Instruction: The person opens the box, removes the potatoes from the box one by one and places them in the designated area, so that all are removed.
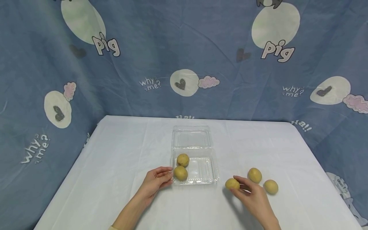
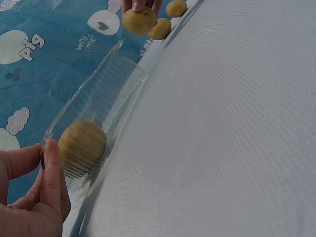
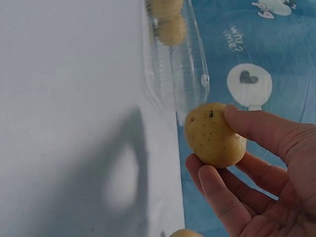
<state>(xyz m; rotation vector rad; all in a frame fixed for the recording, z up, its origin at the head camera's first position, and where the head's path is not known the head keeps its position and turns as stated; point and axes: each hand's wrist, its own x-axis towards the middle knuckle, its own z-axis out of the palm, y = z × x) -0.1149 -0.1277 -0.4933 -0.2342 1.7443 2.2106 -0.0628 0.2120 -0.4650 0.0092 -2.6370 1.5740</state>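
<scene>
A clear plastic clamshell container lies with its lid folded back, away from the person. Two potatoes, a nearer one and a farther one, sit along its left side. My left hand pinches the container's left rim between thumb and fingers, plain in the left wrist view. To the right of the container, my right hand holds a potato between thumb and fingertips, raised off the table with a shadow below.
Two more potatoes, one and another, lie on the white-covered table beside the right hand. A blue printed cloth hangs behind the table and along its sides.
</scene>
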